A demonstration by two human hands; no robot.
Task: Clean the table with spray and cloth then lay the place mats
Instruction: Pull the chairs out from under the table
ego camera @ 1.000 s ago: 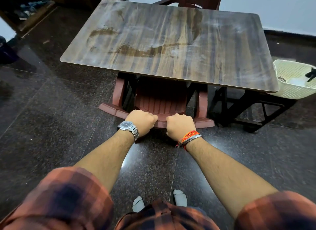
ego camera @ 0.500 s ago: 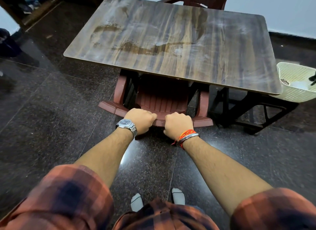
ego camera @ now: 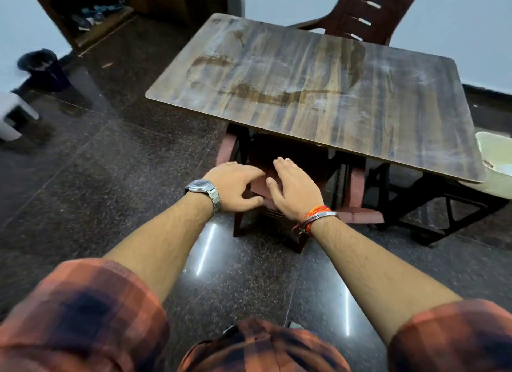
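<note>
Your left hand (ego camera: 235,187) and right hand (ego camera: 295,190) lie side by side, fingers loose and gripping nothing, at the back of the chair (ego camera: 357,214) tucked under the counter's (ego camera: 304,94) near edge. The counter top is streaked and smeared, and no spray, cloth or mats show. The risk, I judge, is that leaning across jolts that chair, or tips the pale basket (ego camera: 496,147) by the near right corner (contents too blurred to name).

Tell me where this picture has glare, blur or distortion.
Head view: two white streaks of glare lie on the polished floor; the white stool and the plaid sleeves near the edges are blurred; the wide lens slightly bows the edges of the table, whose top is sharp.
</note>
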